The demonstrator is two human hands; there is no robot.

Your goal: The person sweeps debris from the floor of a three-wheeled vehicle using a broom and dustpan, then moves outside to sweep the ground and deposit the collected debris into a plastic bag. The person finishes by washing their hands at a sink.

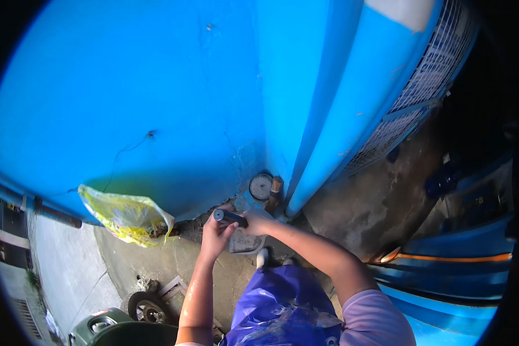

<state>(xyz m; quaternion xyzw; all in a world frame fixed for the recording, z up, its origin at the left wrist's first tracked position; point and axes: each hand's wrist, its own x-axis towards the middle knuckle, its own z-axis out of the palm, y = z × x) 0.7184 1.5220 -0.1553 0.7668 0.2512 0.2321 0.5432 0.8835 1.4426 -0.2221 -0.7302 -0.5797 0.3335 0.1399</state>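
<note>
Both of my hands are closed on a dark cylindrical handle [229, 217], whose round end points up toward me. My left hand [214, 235] wraps it near that end, with the thumb along its side. At its other end, my right hand [256, 222] grips it, the fingers partly hidden. Under the hands, close to the ground, lies a grey pan-like thing [247, 243]; whether the handle joins it I cannot tell. A yellow plastic bag [124, 216] stands or hangs gaping by the blue wall, left of my hands.
Ahead rises a blue wall [155, 75], with a blue pillar [328, 115] and white wire mesh [412, 86] to the right. A round grey lid-like thing [260, 187] sits in the corner. A wheel [149, 308] and dark green bin [118, 328] are at lower left.
</note>
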